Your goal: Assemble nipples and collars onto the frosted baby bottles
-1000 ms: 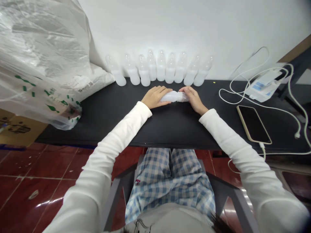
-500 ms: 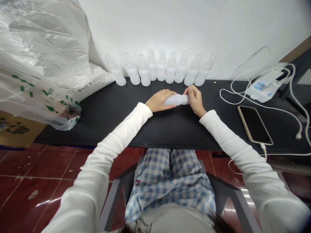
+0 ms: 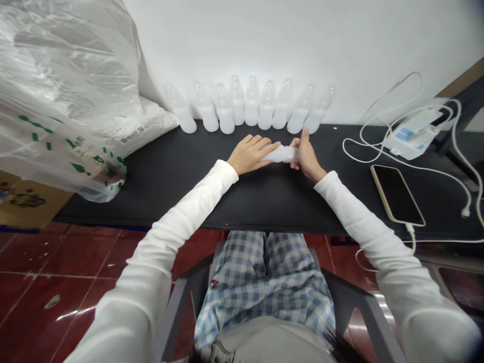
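A small frosted-white plastic bottle (image 3: 277, 154) lies sideways between my hands, just above the black table. My left hand (image 3: 252, 153) is closed around the rounded body, fingers over its top. At the other end, the fingers of my right hand (image 3: 307, 156) curl around the clear, ridged neck or cap, with the thumb sticking up. The right palm hides part of that end. Behind my hands, several similar white bottles (image 3: 251, 113) with clear domed tops stand in a row by the wall.
A large clear plastic bag (image 3: 71, 101) and a white sack (image 3: 147, 123) occupy the table's left side. On the right are a phone (image 3: 398, 195), a white power strip (image 3: 410, 136) and looping white cables (image 3: 434, 173). A cardboard box (image 3: 36, 201) sits at far left.
My right hand has turned around the bottle's neck end, its thumb lifting from a pinch to point upward. The left fingers have shifted slightly over the body. The row of bottles stays put.
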`<state>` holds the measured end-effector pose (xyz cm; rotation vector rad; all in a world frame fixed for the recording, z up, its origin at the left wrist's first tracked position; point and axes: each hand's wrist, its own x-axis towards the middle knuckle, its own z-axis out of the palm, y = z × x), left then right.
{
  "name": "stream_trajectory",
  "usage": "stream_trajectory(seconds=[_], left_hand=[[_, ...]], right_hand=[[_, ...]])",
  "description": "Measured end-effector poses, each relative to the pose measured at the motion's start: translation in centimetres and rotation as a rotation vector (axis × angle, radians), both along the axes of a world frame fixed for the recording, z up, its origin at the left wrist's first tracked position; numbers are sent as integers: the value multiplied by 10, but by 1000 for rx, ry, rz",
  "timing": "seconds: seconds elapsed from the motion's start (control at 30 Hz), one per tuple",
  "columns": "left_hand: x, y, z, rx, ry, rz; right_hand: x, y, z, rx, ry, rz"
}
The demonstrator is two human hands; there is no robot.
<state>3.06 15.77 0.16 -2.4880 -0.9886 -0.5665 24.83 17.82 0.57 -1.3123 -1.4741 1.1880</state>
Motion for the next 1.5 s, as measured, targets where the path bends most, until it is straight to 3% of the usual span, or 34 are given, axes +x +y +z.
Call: stream_trajectory(seconds=[0.07,0.23,0.33,0.47,0.7,0.97,1.1,1.3,1.5], left_hand=[[-3,2,0,-49,-41,23],[-10,6,-2,-120,-158,99],[-12,7,-2,-123,-187,126],[-13,6,0,-122,-171,141],[-7,-1,6,-80,-100,138],[-5,-1,2,-57,-66,124],[-4,-1,3,-98,-90,110],[0,-2,0,-218,-321,134],[10,6,-20,-319,-661,52]], right_hand=[[-1,0,1,52,-21,3],[5,0,0,531,-232,78],[10,3,-3,666,-297,160],[12,6,-5,692,-308,177],[11,4,-3,746,-366,83],[14,3,0,734,-528,33],[13,-1,0,733,-503,-2],[4,3,-11,514,-140,-30],[-11,7,-26,427,14,199]])
